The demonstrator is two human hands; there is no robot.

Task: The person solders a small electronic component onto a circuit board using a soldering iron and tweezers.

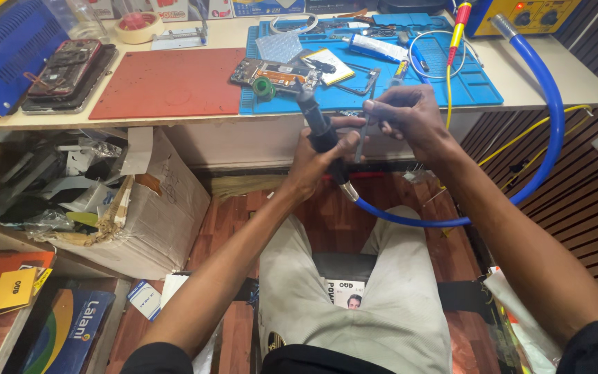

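**Both hands closed on tools at the edge of the surface**

The left hand [313, 163] is wrapped around the black handle of a hot-air tool [320, 128], its grip clamped tight, thumb pressed across the front. The tool's metal tip points up at an opened phone [275, 75] lying on the blue mat [472, 86], and a blue hose [548, 125] runs from the bottom of the handle in a wide loop up to the yellow and blue station [527, 15] at the back right.

The right hand [406, 118] sits just beside the left, fingers pinched together on thin tweezers [361, 142] that hang down between the two hands. Both hands hover in front of the surface [562, 76], over the person's lap.

A red mat [171, 83] lies left of the blue one, with more phones [67, 69] stacked at the far left. Below the surface stands a cardboard box [160, 215] full of scraps.
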